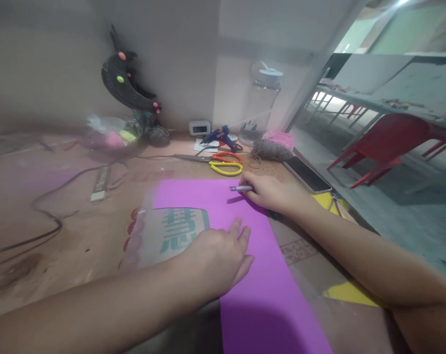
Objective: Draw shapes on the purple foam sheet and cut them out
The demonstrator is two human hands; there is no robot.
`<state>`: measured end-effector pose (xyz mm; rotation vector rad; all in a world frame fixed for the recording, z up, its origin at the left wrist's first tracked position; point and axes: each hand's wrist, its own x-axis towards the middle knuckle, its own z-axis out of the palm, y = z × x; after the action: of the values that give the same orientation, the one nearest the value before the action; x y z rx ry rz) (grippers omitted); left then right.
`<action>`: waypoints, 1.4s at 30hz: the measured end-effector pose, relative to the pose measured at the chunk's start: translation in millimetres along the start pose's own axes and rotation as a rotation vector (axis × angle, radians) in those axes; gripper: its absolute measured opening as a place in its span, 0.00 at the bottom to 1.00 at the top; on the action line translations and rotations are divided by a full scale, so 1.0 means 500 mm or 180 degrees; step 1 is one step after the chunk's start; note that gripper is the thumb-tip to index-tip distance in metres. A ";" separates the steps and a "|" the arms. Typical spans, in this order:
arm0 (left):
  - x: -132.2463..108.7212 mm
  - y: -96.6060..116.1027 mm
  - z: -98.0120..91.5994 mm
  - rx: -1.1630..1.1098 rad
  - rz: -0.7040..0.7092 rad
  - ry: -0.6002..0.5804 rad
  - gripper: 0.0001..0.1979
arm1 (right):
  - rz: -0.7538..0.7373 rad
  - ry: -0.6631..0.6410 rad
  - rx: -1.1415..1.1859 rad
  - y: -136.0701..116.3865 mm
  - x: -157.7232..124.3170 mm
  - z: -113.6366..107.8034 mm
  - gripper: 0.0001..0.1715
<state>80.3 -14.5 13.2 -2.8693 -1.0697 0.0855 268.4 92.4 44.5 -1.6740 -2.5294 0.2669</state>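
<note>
A purple sheet (274, 275), cut in an L shape, lies on the table in front of me. My left hand (219, 255) rests on it near the inner corner, fingers stretched out and apart, holding nothing. At the sheet's upper right, my right hand (262, 189) is closed around a pen (241, 188) that points left. The pen's tip end shows just above the sheet; whether it touches is not clear. Beyond the sheet's far edge lie scissors (226, 163) with one red and one yellow handle loop. A printed plastic bag (149, 241) shows beside the sheet's inner edge.
At the back stand a blue glue gun (223, 137), a small white clock (200, 128) and a clear bottle (262, 103). Grey yarn (270, 150) and a phone (307, 174) lie on the right. A dark cord (57, 223) crosses the left side. A red chair (392, 137) stands beyond.
</note>
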 end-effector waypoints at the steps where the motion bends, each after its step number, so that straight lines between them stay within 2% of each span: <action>1: 0.000 0.000 0.001 -0.0004 -0.0009 -0.0008 0.29 | 0.0008 0.0081 0.0072 0.007 0.004 0.005 0.11; 3: -0.001 0.000 0.001 0.0022 0.0004 -0.0010 0.29 | -0.0098 -0.0052 0.0331 0.014 0.006 0.005 0.08; 5: 0.000 -0.001 -0.001 0.0076 0.0069 0.0008 0.30 | -0.0257 -0.0396 0.0544 0.009 0.000 -0.005 0.05; 7: 0.000 -0.003 -0.003 0.0114 0.0133 0.0023 0.29 | -0.0225 -0.0583 0.0436 -0.004 -0.008 -0.016 0.05; 11: 0.002 -0.004 -0.002 0.0148 0.0122 0.0067 0.29 | 0.0201 -0.0192 -0.0155 -0.028 -0.011 -0.017 0.12; 13: 0.002 -0.003 0.000 0.0164 0.0086 0.0074 0.29 | 0.0166 -0.0081 -0.0066 -0.033 -0.011 -0.015 0.12; 18: 0.001 0.001 -0.001 0.0172 0.0094 0.0056 0.29 | -0.0129 -0.0502 0.0428 -0.022 -0.013 -0.014 0.03; 23: 0.003 -0.007 -0.013 -0.0069 0.0007 0.0028 0.24 | 0.0040 0.0098 0.0273 0.015 0.015 0.008 0.07; 26: 0.007 -0.020 -0.019 -0.0349 -0.0068 -0.0020 0.20 | -0.0114 -0.0170 0.0508 0.027 0.018 0.001 0.06; 30: 0.012 -0.039 -0.018 -0.0523 -0.0059 0.0077 0.23 | -0.0365 -0.0575 0.0508 0.032 0.008 -0.021 0.07; 33: 0.016 -0.045 -0.014 -0.0589 0.0009 0.0071 0.23 | -0.0411 -0.0401 0.0258 0.029 0.018 -0.014 0.08; 37: 0.018 -0.039 -0.012 -0.0500 -0.0011 0.0090 0.24 | -0.0386 -0.0037 -0.0120 0.011 0.061 0.014 0.12; 40: 0.017 -0.032 -0.015 -0.0406 -0.0092 0.0074 0.26 | -0.0388 0.0023 -0.0136 0.003 0.088 0.013 0.13; 42: 0.016 -0.030 -0.017 -0.0390 -0.0102 0.0036 0.27 | -0.0400 -0.0100 -0.0008 0.011 0.096 -0.003 0.11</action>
<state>77.2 1.7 22.9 -2.9549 -1.1575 0.0018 255.0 138.7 44.2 -1.5155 -2.6452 0.2818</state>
